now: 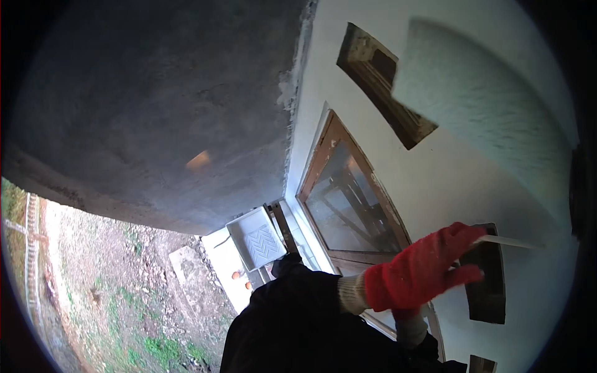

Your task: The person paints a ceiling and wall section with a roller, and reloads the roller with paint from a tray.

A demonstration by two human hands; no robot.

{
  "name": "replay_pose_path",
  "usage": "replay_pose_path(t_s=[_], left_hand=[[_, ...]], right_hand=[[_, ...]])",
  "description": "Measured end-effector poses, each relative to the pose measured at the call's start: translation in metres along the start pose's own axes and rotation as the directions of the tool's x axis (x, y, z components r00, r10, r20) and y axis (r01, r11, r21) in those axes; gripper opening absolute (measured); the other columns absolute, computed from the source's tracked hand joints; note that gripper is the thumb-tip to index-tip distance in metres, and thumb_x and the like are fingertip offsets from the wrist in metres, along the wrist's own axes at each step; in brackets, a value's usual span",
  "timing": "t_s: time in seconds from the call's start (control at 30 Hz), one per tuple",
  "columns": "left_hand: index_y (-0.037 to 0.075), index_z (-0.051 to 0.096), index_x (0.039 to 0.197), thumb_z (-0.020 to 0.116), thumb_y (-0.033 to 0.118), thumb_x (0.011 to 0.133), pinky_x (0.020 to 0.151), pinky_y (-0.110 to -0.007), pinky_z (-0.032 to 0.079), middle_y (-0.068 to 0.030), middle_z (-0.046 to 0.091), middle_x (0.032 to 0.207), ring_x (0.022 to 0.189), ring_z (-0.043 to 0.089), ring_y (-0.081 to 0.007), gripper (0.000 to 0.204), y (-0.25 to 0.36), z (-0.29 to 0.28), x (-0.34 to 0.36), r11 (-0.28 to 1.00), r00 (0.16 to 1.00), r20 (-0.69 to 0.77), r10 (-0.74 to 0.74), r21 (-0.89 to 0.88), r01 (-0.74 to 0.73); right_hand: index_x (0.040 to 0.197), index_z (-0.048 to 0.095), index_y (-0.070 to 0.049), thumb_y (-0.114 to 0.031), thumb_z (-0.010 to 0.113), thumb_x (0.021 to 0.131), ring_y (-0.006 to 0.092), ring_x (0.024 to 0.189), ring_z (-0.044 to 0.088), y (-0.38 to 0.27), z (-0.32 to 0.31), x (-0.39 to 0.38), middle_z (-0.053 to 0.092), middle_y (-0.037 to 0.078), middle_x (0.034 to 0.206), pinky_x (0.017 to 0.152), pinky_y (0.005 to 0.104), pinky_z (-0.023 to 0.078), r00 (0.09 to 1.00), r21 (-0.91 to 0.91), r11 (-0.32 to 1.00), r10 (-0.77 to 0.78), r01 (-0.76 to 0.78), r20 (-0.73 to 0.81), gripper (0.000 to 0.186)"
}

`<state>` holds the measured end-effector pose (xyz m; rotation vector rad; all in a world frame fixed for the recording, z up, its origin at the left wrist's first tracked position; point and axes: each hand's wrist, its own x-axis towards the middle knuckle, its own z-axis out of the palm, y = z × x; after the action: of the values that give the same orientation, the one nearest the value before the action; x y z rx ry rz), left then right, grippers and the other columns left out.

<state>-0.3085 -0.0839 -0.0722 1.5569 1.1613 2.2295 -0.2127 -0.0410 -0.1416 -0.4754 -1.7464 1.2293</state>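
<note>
A white, fluffy paint roller (pixel 479 102) fills the upper right, close to the camera and partly blurred. From the fingertips of my left hand (pixel 429 267), in a red knitted glove with a pale cuff, a thin pale rod (pixel 513 242) runs right toward the roller. The fingers are bent around the rod's near end, with the thumb side lower down. Behind and below the left wrist, my right hand (pixel 407 313) shows only a strip of red glove and cuff. Its fingers are hidden.
A white paint tray (pixel 256 239) with ridges rests on a ledge below. The pale wall (pixel 460 180) has a wood-framed window (pixel 354 199) and recessed openings (pixel 388 87). A bare grey concrete surface (pixel 149 105) spans the upper left. Rubbly ground (pixel 124 280) lies far below.
</note>
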Motion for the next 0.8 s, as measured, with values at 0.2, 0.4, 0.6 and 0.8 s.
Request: replay_pose_path(t_s=[0.2,0.4,0.6,0.8], left_hand=[[0.002,0.048,0.098,0.053,0.016,0.092,0.066,-0.032,0.048,-0.0092,0.055,0.083,0.073,0.058,-0.0202,0.016,-0.042,-0.006,-0.04,0.938,0.929,-0.137,-0.343,-0.09,0.333],[0.003,0.049,0.098,0.048,0.018,0.095,0.061,-0.03,0.045,-0.0056,0.055,0.079,0.068,0.055,-0.0146,0.015,-0.06,-0.015,-0.088,0.728,0.727,-0.156,-0.668,-0.336,0.597],[0.005,0.051,0.104,0.04,0.033,0.098,0.062,-0.031,0.047,-0.0059,0.057,0.084,0.074,0.057,-0.0163,0.031,-0.081,-0.047,-0.123,0.521,0.558,-0.201,-0.805,-0.688,0.505],[0.004,0.05,0.1,0.047,0.021,0.094,0.054,-0.028,0.047,-0.0067,0.056,0.092,0.075,0.059,-0.0173,0.018,-0.089,-0.091,-0.131,0.693,0.514,-0.466,-0.72,-0.443,0.568]], right_hand=[[0.136,0.03,-0.001,-0.017,0.051,0.085,0.024,0.109,0.045,0.031,0.01,-0.031,0.046,0.015,0.124,0.089,0.0329,0.036,0.943,-0.002,0.995,0.098,-0.102,0.318,0.058],[0.134,0.034,0.001,-0.02,0.056,0.085,0.027,0.12,0.039,0.057,0.01,-0.061,0.043,0.017,0.131,0.099,0.0351,0.03,0.837,-0.043,0.982,0.18,-0.185,0.517,0.057],[0.125,0.044,0.002,-0.018,0.06,0.084,0.0287,0.119,0.047,0.037,0.018,-0.025,0.05,0.018,0.125,0.099,0.0365,0.035,0.648,-0.241,0.966,0.127,0.091,0.751,0.048],[0.128,0.045,-0.002,-0.037,0.042,0.095,0.0225,0.091,0.058,-0.029,0.011,0.081,0.058,0.015,0.109,0.079,0.0367,0.047,0.984,0.241,0.96,-0.162,0.141,0.069,0.048]])
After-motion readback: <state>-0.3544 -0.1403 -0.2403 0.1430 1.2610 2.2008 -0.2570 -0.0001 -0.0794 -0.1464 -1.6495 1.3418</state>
